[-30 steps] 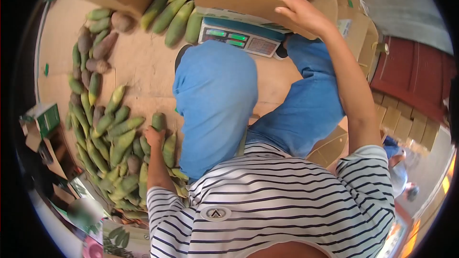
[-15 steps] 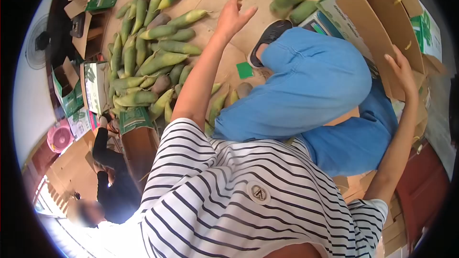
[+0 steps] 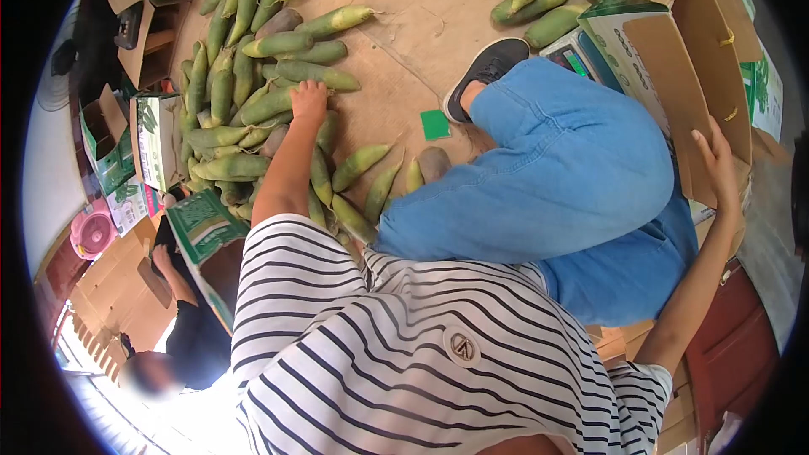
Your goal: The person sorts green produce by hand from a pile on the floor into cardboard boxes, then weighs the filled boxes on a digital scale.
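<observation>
My left hand (image 3: 308, 101) is closed around the end of a green radish (image 3: 268, 107) in the large pile on the floor. Other long green radishes (image 3: 316, 77) with pale tips lie close around it. At the right, my right hand (image 3: 716, 164) rests against a flap of an open cardboard box (image 3: 653, 63), its fingers stretched out and apart. Beside that box, partly hidden by it and my knee, is a scale (image 3: 575, 57) with a lit green display. Several more radishes (image 3: 539, 0) lie together beyond my shoe.
A green card (image 3: 435, 125) lies on the cardboard-covered floor near my shoe (image 3: 497, 59). Open green-and-white boxes (image 3: 156, 141) stand along the left. A co-worker in dark clothes (image 3: 198, 337) is at lower left beside a green box (image 3: 206, 227). A pink fan (image 3: 93, 232) stands behind.
My left hand has come down and left from above the floor onto a radish in the pile. The blurred radish at upper right now lies still. The green box by the co-worker has shifted left.
</observation>
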Tool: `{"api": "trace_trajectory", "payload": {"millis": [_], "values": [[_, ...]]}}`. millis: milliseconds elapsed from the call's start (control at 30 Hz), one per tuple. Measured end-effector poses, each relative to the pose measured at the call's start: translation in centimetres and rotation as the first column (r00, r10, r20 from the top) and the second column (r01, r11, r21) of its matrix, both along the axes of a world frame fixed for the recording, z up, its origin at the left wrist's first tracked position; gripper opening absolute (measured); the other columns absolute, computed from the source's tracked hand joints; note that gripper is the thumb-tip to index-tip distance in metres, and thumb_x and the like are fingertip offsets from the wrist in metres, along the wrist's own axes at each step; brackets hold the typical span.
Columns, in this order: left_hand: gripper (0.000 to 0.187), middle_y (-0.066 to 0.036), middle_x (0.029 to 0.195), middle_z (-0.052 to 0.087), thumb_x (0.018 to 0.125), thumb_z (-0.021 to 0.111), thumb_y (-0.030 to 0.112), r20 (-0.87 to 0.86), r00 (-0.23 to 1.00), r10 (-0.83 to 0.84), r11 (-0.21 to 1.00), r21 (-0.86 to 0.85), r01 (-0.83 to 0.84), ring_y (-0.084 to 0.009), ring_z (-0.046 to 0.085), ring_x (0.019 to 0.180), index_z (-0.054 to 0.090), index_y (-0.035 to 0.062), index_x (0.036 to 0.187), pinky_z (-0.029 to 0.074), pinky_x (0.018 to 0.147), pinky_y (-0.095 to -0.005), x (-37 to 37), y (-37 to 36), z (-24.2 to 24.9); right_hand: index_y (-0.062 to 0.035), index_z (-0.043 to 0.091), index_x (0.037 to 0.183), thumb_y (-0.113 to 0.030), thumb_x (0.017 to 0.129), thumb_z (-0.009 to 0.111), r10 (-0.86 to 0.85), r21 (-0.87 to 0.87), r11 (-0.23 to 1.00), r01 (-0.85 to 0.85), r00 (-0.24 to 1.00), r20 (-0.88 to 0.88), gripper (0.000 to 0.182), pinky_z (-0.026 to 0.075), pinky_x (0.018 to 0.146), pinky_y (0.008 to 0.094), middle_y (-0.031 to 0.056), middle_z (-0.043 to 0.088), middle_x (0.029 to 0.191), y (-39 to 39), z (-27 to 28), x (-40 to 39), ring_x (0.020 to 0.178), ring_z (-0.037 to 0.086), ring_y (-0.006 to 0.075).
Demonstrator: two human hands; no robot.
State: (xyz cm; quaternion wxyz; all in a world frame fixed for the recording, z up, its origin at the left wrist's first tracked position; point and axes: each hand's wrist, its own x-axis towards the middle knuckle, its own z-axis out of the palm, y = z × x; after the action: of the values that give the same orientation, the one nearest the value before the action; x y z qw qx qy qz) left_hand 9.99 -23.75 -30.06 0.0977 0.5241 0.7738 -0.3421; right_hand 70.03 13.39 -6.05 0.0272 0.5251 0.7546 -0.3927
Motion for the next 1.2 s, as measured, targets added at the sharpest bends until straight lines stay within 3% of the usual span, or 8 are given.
{"api": "trace_trajectory", "payload": {"millis": [367, 500, 667, 733, 800, 833, 933, 1200], "values": [[0.018, -0.010, 0.096, 0.057, 0.084, 0.053, 0.013, 0.217, 0.975, -0.058, 0.998, -0.010, 0.062, -0.0276, 0.054, 0.099, 0.054, 0.0120, 0.101, 0.041, 0.081, -0.0434, 0.9, 1.5, -1.6, 0.0022, 0.046, 0.123, -0.018, 0.093, 0.051, 0.003, -0.012, 1.000, -0.003, 1.000, 0.012, 0.037, 0.038, 0.091, 0.0267, 0.0087, 0.057, 0.112, 0.3, 0.0, 0.3, 0.103, 0.050, 0.0140], [0.015, -0.008, 0.087, 0.058, 0.075, 0.057, 0.012, 0.154, 0.960, -0.235, 0.941, 0.282, 0.185, -0.0268, 0.057, 0.087, 0.053, 0.0115, 0.090, 0.043, 0.072, -0.0425, 2.7, 5.2, 1.5, 0.0033, 0.046, 0.125, -0.019, 0.092, 0.053, 0.046, 0.009, 0.999, -0.045, 0.999, -0.011, 0.040, 0.037, 0.094, 0.0275, 0.0100, 0.057, 0.116, 0.1, 0.7, -0.6, 0.107, 0.051, 0.0161], [0.023, -0.018, 0.093, 0.058, 0.076, 0.064, 0.018, 0.326, 0.934, -0.148, 0.809, 0.583, -0.075, -0.0356, 0.054, 0.091, 0.057, 0.0035, 0.092, 0.044, 0.077, -0.0443, 6.7, 11.5, 2.5, 0.0023, 0.046, 0.127, -0.035, 0.090, 0.052, 0.074, 0.198, 0.972, -0.129, 0.962, 0.263, 0.052, 0.035, 0.102, 0.0356, 0.0176, 0.049, 0.130, -0.8, 1.0, -1.0, 0.122, 0.045, 0.0302], [0.042, -0.020, 0.104, 0.059, 0.076, 0.070, 0.026, 0.593, 0.794, -0.130, 0.751, 0.582, -0.311, -0.0375, 0.054, 0.097, 0.056, -0.0019, 0.104, 0.043, 0.084, -0.0425, 7.5, 13.2, 2.5, -0.0011, 0.050, 0.119, -0.035, 0.091, 0.051, 0.158, 0.242, 0.943, -0.227, 0.949, 0.273, 0.044, 0.043, 0.090, 0.0396, 0.0194, 0.057, 0.113, -0.5, 0.1, 0.7, 0.108, 0.052, 0.0354], [0.057, -0.022, 0.104, 0.058, 0.071, 0.075, 0.035, 0.536, 0.807, -0.248, 0.738, 0.644, -0.201, -0.0396, 0.053, 0.098, 0.053, -0.0040, 0.107, 0.042, 0.085, -0.0440, 8.6, 13.4, 4.2, -0.0073, 0.055, 0.112, -0.039, 0.088, 0.051, 0.181, 0.227, 0.933, -0.281, 0.907, 0.380, 0.040, 0.045, 0.083, 0.0437, 0.0166, 0.061, 0.106, -0.7, 3.6, 0.3, 0.101, 0.056, 0.0337], [0.061, -0.023, 0.104, 0.057, 0.070, 0.075, 0.036, 0.439, 0.854, -0.278, 0.787, 0.614, -0.059, -0.0399, 0.053, 0.099, 0.050, -0.0028, 0.111, 0.042, 0.086, -0.0447, 5.4, 11.6, 0.9, -0.0068, 0.056, 0.109, -0.039, 0.088, 0.051, 0.146, 0.325, 0.919, -0.225, 0.957, 0.252, 0.038, 0.046, 0.079, 0.0432, 0.0161, 0.062, 0.103, -1.4, 5.1, 0.4, 0.096, 0.058, 0.0326], [0.070, -0.022, 0.113, 0.052, 0.069, 0.075, 0.033, 0.454, 0.891, 0.024, 1.000, -0.005, -0.024, -0.0391, 0.049, 0.105, 0.041, 0.0019, 0.122, 0.044, 0.086, -0.0467, -1.7, 6.7, -3.3, -0.0012, 0.057, 0.106, -0.029, 0.088, 0.054, 0.041, 0.470, 0.875, -0.112, 0.987, 0.158, 0.033, 0.047, 0.078, 0.0375, 0.0164, 0.062, 0.098, -5.7, 13.4, 0.4, 0.092, 0.059, 0.0306], [0.061, -0.015, 0.115, 0.050, 0.071, 0.074, 0.028, 0.124, 0.992, 0.029, 0.999, -0.036, -0.024, -0.0327, 0.053, 0.105, 0.039, 0.0063, 0.116, 0.051, 0.077, -0.0466, 1.9, 6.7, -2.2, -0.0024, 0.056, 0.111, -0.029, 0.092, 0.050, -0.426, 0.238, 0.900, 0.365, 0.850, 0.309, 0.033, 0.046, 0.081, 0.0352, 0.0139, 0.062, 0.102, -16.6, 17.9, 9.2, 0.094, 0.059, 0.0265]]}}
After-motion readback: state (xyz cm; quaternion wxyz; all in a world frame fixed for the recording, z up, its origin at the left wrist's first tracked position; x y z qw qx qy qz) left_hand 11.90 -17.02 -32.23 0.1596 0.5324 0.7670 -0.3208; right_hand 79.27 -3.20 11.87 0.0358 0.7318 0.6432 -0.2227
